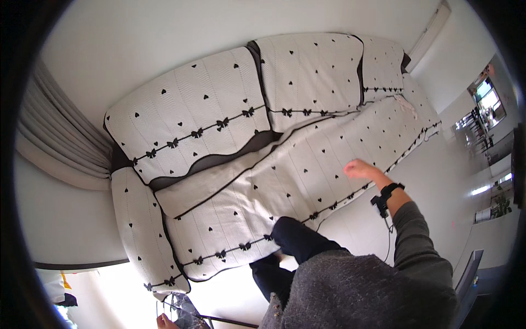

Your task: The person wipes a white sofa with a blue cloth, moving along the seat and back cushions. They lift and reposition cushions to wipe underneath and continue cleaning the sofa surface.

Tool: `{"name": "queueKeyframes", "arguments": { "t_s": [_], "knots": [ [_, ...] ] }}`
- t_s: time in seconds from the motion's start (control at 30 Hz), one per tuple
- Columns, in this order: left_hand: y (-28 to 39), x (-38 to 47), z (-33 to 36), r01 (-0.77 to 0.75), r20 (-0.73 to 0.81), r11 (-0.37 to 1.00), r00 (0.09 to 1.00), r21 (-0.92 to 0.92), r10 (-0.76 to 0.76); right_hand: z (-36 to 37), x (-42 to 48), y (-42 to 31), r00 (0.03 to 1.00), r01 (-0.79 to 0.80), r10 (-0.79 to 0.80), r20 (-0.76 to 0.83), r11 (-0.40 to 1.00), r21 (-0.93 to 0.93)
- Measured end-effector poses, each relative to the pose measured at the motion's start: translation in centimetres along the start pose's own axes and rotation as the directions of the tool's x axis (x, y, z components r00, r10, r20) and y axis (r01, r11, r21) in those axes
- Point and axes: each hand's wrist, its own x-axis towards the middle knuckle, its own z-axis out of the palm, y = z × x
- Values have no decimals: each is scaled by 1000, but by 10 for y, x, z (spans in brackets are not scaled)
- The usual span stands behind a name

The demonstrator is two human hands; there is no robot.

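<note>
A long sofa [328, 156] stands before me under quilted white covers with black hearts and bows. Over the front part of its seat cover [306, 166] is my right hand [358, 168], fingers curled in and nothing visible in them. A black strap device [386, 197] with a cable sits on that wrist. My left hand [164, 323] shows only in part at the bottom edge, below the covered left armrest [137, 230]; its grip is hidden. Along the back, the seat cover lies rumpled and folded, baring dark grey upholstery [242, 152]. My bent knee [300, 234] is against the seat's front edge.
A grey curtain [70, 127] hangs beside the left armrest. At the lower left are a dark metal frame [226, 320] and a bright floor area. A pale pink cloth [406, 106] lies at the seat's far end. A potted plant [499, 205] stands far right.
</note>
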Motion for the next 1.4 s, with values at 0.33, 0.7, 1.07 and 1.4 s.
{"name": "queueKeyframes", "arguments": {
  "t_s": [0.33, 0.7, 1.07, 1.4],
  "knots": [
    [64, -172, -22, -142, -12, 986, 990, -90, 142, -110, -77, 138, 995, 45, -40, -94, 998, 53],
    [297, -335, 70, -312, 149, 898, 917, -310, 370, -327, -213, 351, 935, -31, 186, -301, 890, 455],
    [444, -350, 168, -327, 154, 841, 891, -432, 426, -449, -188, 392, 930, -38, 156, -332, 941, 335],
    [566, -345, 224, -359, 172, 781, 848, -511, 502, -741, -316, 451, 472, 37, 255, -844, 951, 308]
  ]
}}
